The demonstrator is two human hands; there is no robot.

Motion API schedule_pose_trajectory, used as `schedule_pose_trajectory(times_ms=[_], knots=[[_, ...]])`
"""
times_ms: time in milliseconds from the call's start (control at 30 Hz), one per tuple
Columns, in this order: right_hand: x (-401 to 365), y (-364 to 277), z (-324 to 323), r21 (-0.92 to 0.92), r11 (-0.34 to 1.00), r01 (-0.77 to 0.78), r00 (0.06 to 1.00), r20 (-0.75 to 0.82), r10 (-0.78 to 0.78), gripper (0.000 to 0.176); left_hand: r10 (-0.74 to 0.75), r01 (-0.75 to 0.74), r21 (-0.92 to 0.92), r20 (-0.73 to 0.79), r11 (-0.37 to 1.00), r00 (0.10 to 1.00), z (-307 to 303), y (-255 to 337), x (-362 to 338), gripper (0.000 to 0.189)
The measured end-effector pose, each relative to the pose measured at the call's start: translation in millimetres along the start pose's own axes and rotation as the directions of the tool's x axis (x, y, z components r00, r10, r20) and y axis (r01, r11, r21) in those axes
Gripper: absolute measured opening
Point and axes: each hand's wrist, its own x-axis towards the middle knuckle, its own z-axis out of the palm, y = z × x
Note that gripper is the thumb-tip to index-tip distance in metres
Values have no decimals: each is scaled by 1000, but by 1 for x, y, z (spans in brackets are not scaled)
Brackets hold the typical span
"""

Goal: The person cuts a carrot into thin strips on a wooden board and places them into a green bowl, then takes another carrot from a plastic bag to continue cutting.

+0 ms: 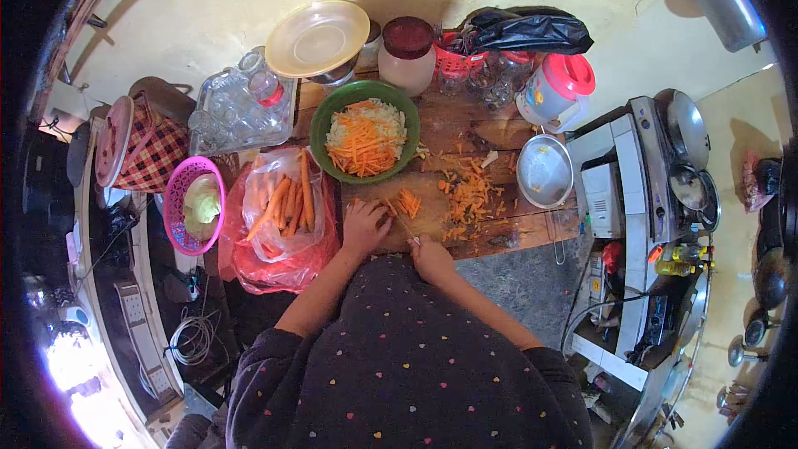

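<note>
My right hand (433, 261) is closed around the handle of a knife (406, 227), whose thin blade points away from me and to the left. Bent over the cutting board (431, 218), the fingers of my left hand (366, 226) press on a carrot, mostly hidden beneath them. Beside the blade lies a small pile of cut carrot sticks (408, 203). Just beyond my hands a green bowl (319, 138) holds carrot strips (359, 148) and pale shreds. Carrot peelings (474, 191) are scattered to the right of the board.
Left of my hands, a plastic bag (320, 241) holds whole carrots (287, 206). A pink basket (169, 209) with a pale green vegetable (202, 201) stands farther left. On the right are a metal strainer (544, 170) and a pitcher (553, 96). Jars line the back.
</note>
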Motion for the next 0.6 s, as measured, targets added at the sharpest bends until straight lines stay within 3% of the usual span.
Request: schedule_pose_trajectory(times_ms=[267,600], knots=[[-3,-1,2,50,998,47,994,-100,-42,40,12,-12,-3,-67,1000,998,5,0,-4,25],[-2,-2,2,31,1000,3,1000,-20,-2,42,-5,6,17,-14,1000,1000,-2,4,-1,24]])
